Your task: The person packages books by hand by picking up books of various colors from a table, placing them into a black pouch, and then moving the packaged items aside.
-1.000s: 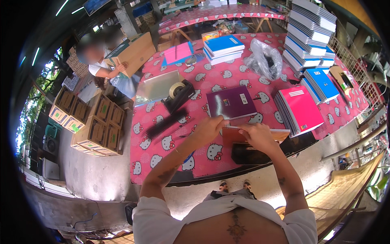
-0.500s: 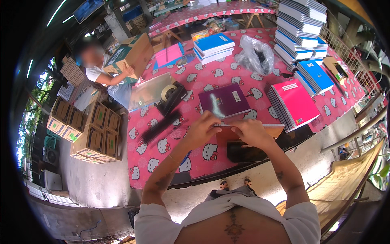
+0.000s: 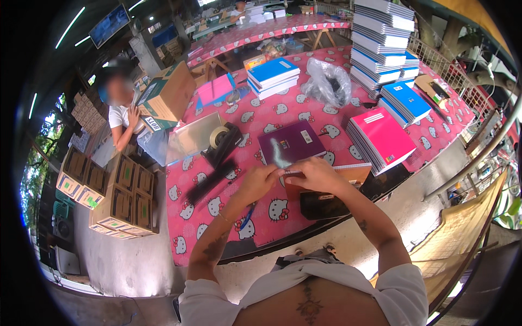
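A brown-orange spiral notebook (image 3: 356, 173) leans on a black block-like stand (image 3: 321, 206) near the table's front edge, its bound edge up. At the left end of that edge my left hand (image 3: 262, 178) pinches its fingers together; what lies between them is too small to make out. My right hand (image 3: 314, 175) has its fingers closed on the notebook's upper left edge, the fingertips meeting those of my left hand. Just beyond them a purple notebook (image 3: 296, 142) lies flat, with a shiny clear patch on its cover.
Pink notebooks (image 3: 380, 136) and blue notebooks (image 3: 405, 100) are stacked to the right, beside a tall notebook pile (image 3: 378, 46). A black tape dispenser (image 3: 224, 144), black brush-like object (image 3: 209, 183) and blue pen (image 3: 247, 218) lie left. A co-worker (image 3: 122, 114) holds a carton (image 3: 171, 92).
My right hand has slid left along the notebook's bound edge until its fingertips meet my left hand's. The co-worker's hand has shifted on the carton, which is turned slightly. The whole view has shifted.
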Motion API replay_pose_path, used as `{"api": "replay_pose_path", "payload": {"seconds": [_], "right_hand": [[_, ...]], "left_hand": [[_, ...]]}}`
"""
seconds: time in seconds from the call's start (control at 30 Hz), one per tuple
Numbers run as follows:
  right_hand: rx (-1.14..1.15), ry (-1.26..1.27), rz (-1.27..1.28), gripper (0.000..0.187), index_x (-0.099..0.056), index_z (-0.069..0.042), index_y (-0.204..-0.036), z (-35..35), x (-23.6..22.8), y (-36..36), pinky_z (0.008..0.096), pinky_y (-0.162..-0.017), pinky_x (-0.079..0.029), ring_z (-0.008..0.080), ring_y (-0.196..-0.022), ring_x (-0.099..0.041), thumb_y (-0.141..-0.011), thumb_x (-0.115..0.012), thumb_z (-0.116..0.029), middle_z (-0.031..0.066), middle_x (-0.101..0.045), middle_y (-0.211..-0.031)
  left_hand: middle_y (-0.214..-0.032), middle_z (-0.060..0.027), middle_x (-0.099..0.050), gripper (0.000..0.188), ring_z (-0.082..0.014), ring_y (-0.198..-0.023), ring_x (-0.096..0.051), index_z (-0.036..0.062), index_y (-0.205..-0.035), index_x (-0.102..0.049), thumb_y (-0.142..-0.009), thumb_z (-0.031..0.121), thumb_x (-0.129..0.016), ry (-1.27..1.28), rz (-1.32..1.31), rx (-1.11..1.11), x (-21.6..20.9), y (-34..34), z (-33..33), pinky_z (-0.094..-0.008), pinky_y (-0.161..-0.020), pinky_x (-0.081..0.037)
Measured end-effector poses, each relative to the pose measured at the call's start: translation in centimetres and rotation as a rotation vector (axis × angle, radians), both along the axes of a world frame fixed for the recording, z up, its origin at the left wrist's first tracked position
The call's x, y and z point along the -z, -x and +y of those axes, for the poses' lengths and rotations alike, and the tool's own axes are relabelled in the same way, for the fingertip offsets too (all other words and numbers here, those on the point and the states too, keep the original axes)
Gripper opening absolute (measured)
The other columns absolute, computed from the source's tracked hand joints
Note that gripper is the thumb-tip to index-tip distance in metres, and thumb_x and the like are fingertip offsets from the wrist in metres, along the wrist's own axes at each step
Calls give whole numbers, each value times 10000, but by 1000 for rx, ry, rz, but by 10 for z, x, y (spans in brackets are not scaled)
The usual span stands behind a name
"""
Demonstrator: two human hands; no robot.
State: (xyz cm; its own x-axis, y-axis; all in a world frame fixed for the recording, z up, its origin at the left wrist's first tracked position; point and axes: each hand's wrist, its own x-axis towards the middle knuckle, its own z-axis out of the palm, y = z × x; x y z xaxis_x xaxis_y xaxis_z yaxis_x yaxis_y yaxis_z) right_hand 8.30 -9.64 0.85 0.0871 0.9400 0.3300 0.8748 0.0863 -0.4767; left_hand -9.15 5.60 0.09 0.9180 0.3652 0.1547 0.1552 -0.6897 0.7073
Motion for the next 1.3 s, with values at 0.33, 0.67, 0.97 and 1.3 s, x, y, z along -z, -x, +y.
{"api": "replay_pose_path", "payload": {"seconds": [0.33, 0.67, 0.97, 1.3], "right_hand": [[-72, -27, 98, 232, -737, -112, -982, 3, 1, -7, 466, -724, -544, 363, -778, -695, -824, -701, -279, 144, -710, -789], [175, 138, -186, 270, -679, -181, -1167, -58, -9, -13, 486, -753, -545, 348, -843, -701, -904, -637, -223, 111, -720, -929], [244, 207, -221, 231, -693, -173, -1098, -58, -2, -32, 501, -665, -541, 377, -776, -696, -906, -644, -293, 132, -714, -837], [230, 107, -177, 187, -701, -161, -1041, -54, 6, -38, 484, -645, -542, 354, -749, -695, -900, -642, -270, 132, -707, -800]], "left_hand": [[-630, -126, -610, 222, -302, -570, -606, 33, -930, -690, -958, 248, -642, -95, -110, 49, -5, 0, 3, -406, -556, -439], [-931, -84, -606, 256, -285, -787, -645, 133, -1101, -686, -959, 332, -609, -469, -364, 49, -1, -9, -18, -415, -636, -527], [-1384, -156, -516, 571, -360, -1361, -410, 36, -1349, -538, -953, 446, -567, -833, -175, -189, 36, -33, -55, -609, -1072, -298], [-1533, -285, -337, 811, -437, -1456, -278, -68, -1468, -365, -913, 482, -586, -828, -47, -177, 66, -37, -64, -654, -1157, -137]]}}
